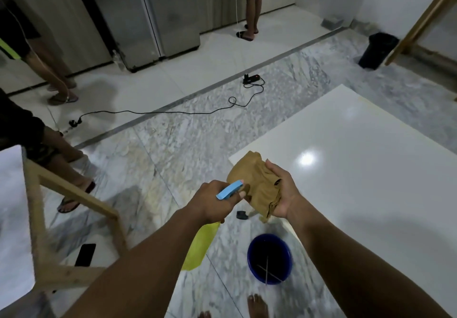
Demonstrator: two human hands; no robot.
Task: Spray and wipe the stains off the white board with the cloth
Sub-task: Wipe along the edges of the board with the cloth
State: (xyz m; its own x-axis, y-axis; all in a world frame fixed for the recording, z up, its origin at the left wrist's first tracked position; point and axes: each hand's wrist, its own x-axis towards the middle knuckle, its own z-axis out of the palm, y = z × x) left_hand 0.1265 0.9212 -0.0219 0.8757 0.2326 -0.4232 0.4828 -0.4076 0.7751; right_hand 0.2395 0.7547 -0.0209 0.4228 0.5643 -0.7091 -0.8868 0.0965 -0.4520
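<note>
Over a marble floor (173, 144), the glossy white board (358, 169) lies flat at right, a blue bucket (269, 258) below its near corner. The left hand (212, 202) grips the spray bottle (200, 246), aimed at the cloth (254, 181) bunched in the right hand (282, 194). Spraying is probably in hand; wiping requires lowering the cloth onto the board.

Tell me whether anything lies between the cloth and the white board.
Nothing visible does. The right hand holds the cloth over the white board's near corner. The spray bottle in the left hand is beside the cloth, not beneath it.
</note>
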